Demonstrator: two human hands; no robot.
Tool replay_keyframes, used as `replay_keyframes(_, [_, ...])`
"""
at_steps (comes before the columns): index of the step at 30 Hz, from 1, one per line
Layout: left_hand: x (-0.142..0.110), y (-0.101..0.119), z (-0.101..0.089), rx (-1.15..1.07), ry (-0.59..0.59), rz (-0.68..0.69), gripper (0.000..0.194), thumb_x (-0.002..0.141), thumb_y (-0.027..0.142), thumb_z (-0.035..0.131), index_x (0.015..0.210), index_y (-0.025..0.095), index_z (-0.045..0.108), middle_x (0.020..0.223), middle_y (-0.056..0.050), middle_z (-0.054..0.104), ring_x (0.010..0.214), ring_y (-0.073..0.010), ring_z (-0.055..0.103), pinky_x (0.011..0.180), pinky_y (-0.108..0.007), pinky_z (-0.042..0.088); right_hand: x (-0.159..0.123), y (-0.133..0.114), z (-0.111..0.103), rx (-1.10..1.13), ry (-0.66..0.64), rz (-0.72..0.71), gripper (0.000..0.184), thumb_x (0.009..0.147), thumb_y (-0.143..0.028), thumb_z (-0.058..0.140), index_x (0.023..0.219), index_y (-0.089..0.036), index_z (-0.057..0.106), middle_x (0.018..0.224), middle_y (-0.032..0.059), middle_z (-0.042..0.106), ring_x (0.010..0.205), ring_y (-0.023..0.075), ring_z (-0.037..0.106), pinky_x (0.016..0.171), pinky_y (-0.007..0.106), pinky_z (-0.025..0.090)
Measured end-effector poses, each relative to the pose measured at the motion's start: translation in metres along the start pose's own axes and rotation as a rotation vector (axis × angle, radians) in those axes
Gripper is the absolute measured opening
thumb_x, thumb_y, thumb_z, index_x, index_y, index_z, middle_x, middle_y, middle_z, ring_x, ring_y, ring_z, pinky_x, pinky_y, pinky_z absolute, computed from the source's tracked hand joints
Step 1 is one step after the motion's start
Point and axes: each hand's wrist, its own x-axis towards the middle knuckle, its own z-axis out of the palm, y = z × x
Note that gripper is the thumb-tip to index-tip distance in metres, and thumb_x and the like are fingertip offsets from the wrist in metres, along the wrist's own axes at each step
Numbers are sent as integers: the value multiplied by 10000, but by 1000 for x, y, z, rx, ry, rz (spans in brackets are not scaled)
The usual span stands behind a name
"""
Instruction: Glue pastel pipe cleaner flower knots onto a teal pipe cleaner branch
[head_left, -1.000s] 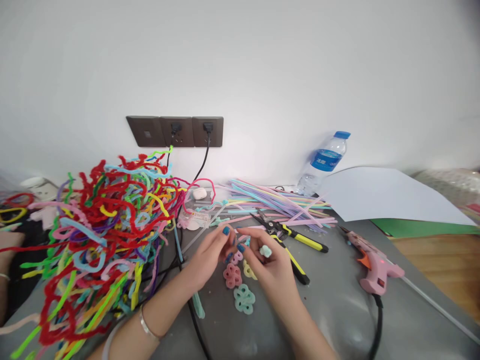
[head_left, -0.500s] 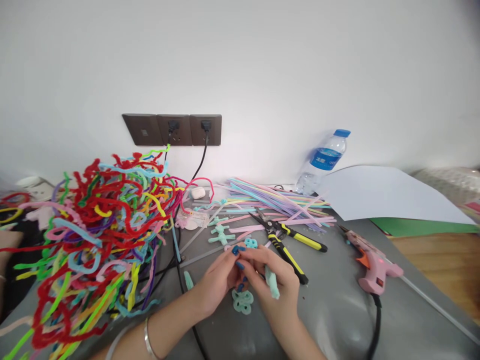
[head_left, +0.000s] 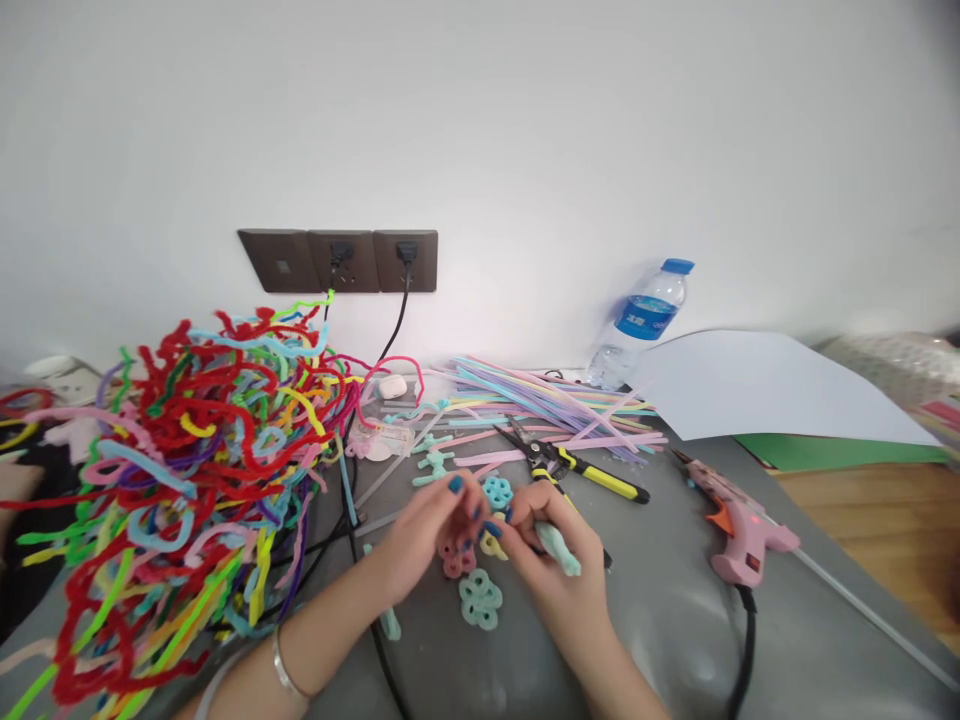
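Note:
My right hand is closed, thumb and forefinger pinched, with a mint-green pipe cleaner piece sticking out by its knuckles. My left hand hovers just beside it, fingers loosely curled and somewhat blurred, with nothing visible in them. Below and between the hands lie small looped pipe cleaner flowers: a mint-green flower, a pink flower, a yellow flower and a blue flower. Another mint-green piece lies by my left forearm.
A tangled heap of colourful pipe cleaners covers the left side. Beyond my hands are straight pastel pipe cleaners and yellow-black pliers. A bottle leans on the wall; a pink glue gun and white paper are at right.
My hands, earlier pressed together at the fingertips, have parted slightly. My left fingers have loosened, and the pink and yellow flowers now show between the hands.

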Motion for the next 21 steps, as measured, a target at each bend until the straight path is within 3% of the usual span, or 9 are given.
replay_keyframes(4, [9, 22, -36, 383, 252, 147, 369, 945, 507, 510, 743, 200, 472, 687, 22, 484, 601, -119, 420, 569, -233, 342, 2, 2, -7, 30, 49, 79, 187, 783, -181, 691, 656, -215, 558, 543, -70, 440, 462, 94, 346, 429, 216, 253])
replay_keyframes(6, [11, 28, -54, 687, 391, 176, 302, 953, 427, 456, 757, 202, 502, 683, 21, 504, 595, -128, 450, 562, -236, 354, 3, 4, -10, 58, 62, 82, 210, 752, -181, 723, 615, -210, 566, 520, -74, 418, 460, 91, 336, 430, 216, 247])
replay_keyframes(8, [13, 28, -68, 1022, 454, 163, 209, 932, 344, 459, 817, 205, 566, 676, 22, 538, 593, -142, 491, 564, -243, 364, 4, 5, -13, 70, 67, 73, 228, 733, -182, 745, 586, -207, 573, 499, -78, 401, 455, 90, 333, 432, 216, 251])
replay_keyframes(10, [15, 24, -77, 1171, 463, 152, 109, 875, 253, 528, 865, 208, 627, 697, 16, 584, 622, -158, 536, 605, -258, 390, 4, 7, -16, 57, 66, 66, 222, 741, -190, 746, 586, -205, 587, 509, -65, 449, 460, 94, 360, 443, 219, 278])
replay_keyframes(15, [17, 7, -80, 1295, 409, 155, 139, 815, 121, 608, 876, 214, 691, 893, -35, 673, 821, -210, 633, 788, -322, 466, 3, 11, -20, 11, 21, -10, 244, 843, -238, 679, 613, -206, 607, 545, -35, 556, 510, 120, 479, 575, 245, 419])
replay_keyframes(21, [17, 3, -81, 1373, 339, 151, 122, 797, 97, 661, 844, 210, 669, 947, -48, 665, 989, -256, 632, 872, -363, 486, -3, 20, -20, -23, 34, 30, 366, 967, -413, 566, 668, -203, 590, 584, -12, 530, 519, 125, 446, 484, 240, 315])
